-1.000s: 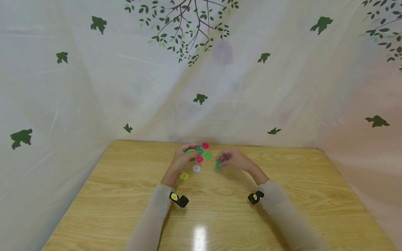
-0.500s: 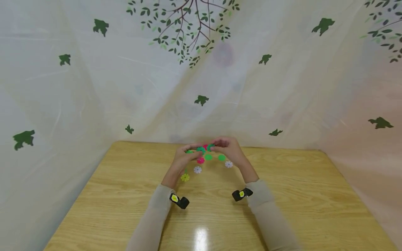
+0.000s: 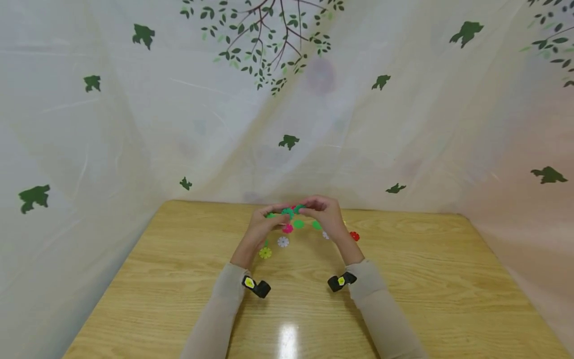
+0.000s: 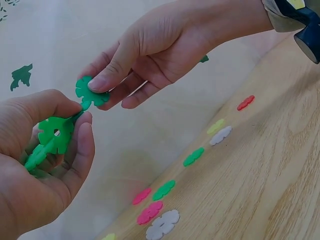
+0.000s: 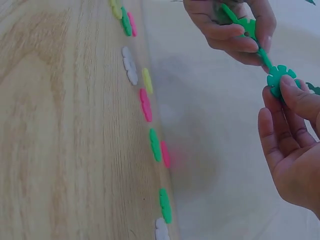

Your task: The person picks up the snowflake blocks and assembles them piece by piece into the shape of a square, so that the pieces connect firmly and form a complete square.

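My left hand (image 3: 263,225) grips a short chain of green flower-shaped plastic discs (image 4: 50,131), slotted into one another at angles. Between the thumb and fingers of my right hand (image 3: 329,215) is a darker green flower disc (image 4: 85,91) with notched edges. In both wrist views this disc meets a dark green piece that sticks out from the chain at the left fingertips. Both hands are raised above the far part of the table, close together. The left fingers and palm hide part of the chain.
Loose flower discs lie on the wooden table (image 3: 179,279): a yellow disc (image 3: 265,253), a white disc (image 3: 283,242), a pink disc (image 4: 150,212), a red disc (image 3: 355,236), and several others, green among them. A printed cloth (image 3: 224,134) hangs right behind the table's far edge.
My right hand has moved left and away from me, bringing its green disc up to the chain in my left hand. The left hand has stayed nearly still.
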A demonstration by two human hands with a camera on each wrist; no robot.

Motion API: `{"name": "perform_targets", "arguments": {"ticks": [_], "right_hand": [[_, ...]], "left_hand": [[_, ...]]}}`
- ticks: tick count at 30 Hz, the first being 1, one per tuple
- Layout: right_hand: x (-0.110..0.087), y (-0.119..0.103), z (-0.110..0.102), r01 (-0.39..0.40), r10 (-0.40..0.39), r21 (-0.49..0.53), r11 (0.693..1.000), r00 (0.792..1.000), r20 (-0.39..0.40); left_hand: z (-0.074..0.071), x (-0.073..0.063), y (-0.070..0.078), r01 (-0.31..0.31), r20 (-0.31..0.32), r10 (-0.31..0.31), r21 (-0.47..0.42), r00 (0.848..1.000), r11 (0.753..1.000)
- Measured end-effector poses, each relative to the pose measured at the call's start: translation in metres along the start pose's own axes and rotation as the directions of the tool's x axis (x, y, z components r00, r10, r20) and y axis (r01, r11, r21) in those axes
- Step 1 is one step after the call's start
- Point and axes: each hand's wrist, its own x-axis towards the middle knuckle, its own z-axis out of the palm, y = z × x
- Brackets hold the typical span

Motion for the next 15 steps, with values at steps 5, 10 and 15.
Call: {"name": "perform_targets", "arguments": {"ticks": [5, 10, 15], "right_hand": [[0.0003, 0.0027, 0.0004, -0.006, 0.006, 0.002, 1.000, 1.000, -0.008], [0.0005, 0.0029, 0.0012, -0.003, 0.003, -0.004, 1.000, 1.000, -0.013], [0.0000, 0.0032, 0.0031, -0.006, 0.006, 0.002, 1.000, 1.000, -0.012]], "left_hand": [[-0.0008, 0.0008, -0.0009, 0.000, 0.015, 0.000, -0.009, 1.000, 1.000], [0.0010, 0.0009, 0.0008, 0.015, 0.021, -0.015, -0.025, 1.000, 1.000], [0.0018, 0.0010, 0.0009, 0.024, 0.014, -0.023, -0.019, 1.000, 1.000]]}}
